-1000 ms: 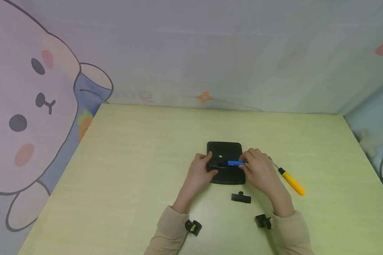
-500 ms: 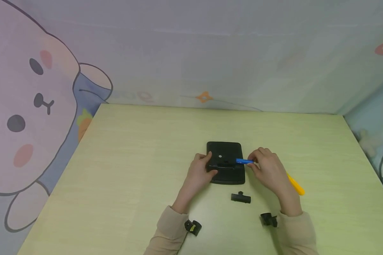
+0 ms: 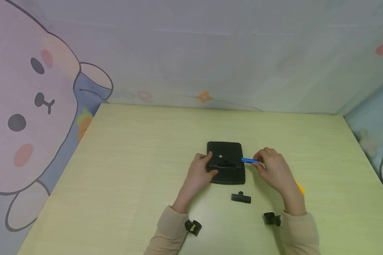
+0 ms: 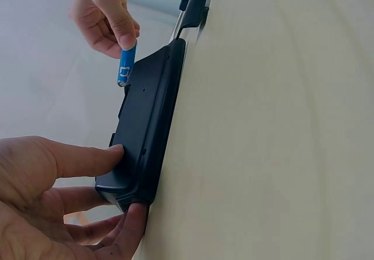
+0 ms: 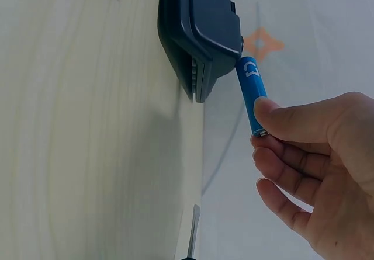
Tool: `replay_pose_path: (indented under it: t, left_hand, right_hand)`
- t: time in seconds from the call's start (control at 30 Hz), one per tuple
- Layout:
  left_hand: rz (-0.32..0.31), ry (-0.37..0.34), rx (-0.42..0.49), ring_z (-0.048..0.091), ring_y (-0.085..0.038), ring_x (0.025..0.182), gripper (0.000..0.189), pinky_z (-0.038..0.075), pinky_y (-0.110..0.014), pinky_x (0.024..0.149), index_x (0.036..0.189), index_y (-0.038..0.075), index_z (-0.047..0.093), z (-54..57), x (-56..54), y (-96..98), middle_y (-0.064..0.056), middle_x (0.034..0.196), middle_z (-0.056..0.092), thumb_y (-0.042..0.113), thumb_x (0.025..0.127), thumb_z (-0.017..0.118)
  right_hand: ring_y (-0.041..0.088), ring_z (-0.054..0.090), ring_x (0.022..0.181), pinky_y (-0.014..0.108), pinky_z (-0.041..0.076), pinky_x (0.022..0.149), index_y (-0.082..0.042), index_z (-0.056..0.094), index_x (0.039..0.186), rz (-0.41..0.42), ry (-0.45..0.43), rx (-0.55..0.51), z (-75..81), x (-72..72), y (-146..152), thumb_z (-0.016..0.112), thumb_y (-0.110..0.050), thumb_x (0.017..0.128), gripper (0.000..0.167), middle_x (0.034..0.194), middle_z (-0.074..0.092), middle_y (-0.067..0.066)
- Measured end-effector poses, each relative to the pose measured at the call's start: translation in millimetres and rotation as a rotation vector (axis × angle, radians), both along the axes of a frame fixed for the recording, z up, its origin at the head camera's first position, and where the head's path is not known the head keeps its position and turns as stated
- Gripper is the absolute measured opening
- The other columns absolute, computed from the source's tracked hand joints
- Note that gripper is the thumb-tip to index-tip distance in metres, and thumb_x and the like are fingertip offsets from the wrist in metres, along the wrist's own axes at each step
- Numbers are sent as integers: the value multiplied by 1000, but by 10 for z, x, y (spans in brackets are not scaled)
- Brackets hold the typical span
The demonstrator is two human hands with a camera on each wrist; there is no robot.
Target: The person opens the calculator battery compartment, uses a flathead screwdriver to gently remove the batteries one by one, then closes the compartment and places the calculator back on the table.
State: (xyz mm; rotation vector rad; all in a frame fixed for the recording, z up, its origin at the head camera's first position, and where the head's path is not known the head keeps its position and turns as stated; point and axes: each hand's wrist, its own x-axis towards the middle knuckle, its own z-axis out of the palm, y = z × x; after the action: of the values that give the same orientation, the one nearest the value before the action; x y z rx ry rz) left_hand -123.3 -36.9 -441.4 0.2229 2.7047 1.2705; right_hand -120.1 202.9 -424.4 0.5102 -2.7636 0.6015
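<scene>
A black desk calculator (image 3: 225, 150) lies face down on the table, with keys (image 5: 194, 76) just showing along its underside in the right wrist view. My left hand (image 3: 200, 168) grips its left end, thumb on the back and fingertips around the lower edge (image 4: 137, 216). Between thumb and forefinger, my right hand (image 3: 272, 170) pinches one end of a blue battery (image 3: 249, 160). The battery's other end points left, right at the calculator's right edge. An open slot (image 3: 226, 165) runs across the calculator's back.
A small black battery cover (image 3: 241, 197) lies in front of the calculator. Under the right forearm, a screwdriver's yellow handle (image 3: 300, 187) peeks out; its metal shaft (image 5: 194, 231) shows in the right wrist view. A patterned curtain (image 3: 191, 53) hangs behind the table.
My right hand has drawn the battery rightward from the calculator's slot to beyond its right edge, covering most of the screwdriver. My left hand and the calculator have stayed in place.
</scene>
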Motion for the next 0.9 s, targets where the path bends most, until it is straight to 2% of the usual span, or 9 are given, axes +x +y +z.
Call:
replay_pose_path:
  t: [0.2,0.47,0.9]
  left_hand:
    - [1,1,-5,54,-26,100,63,49,-38,83,141,0,45,12,-2,6,-23,129,49,12,84,72]
    - [-1,3,-5,55,-28,104,63,49,-40,86,141,0,45,-8,-2,22,-23,130,49,12,85,72]
    - [3,3,4,55,-31,111,63,48,-42,91,141,-1,44,9,1,23,-23,130,49,11,85,71]
  right_hand:
    - [28,59,79,40,47,70,1,66,87,-12,-41,-18,-4,2,83,74,-2,79,12,82,63,11]
    - [29,59,80,41,47,70,1,66,88,-48,-97,-32,-27,9,190,73,-2,80,11,83,63,12]
    - [26,57,77,38,44,67,1,66,86,-64,-135,21,-92,-9,261,72,-1,79,10,81,62,12]
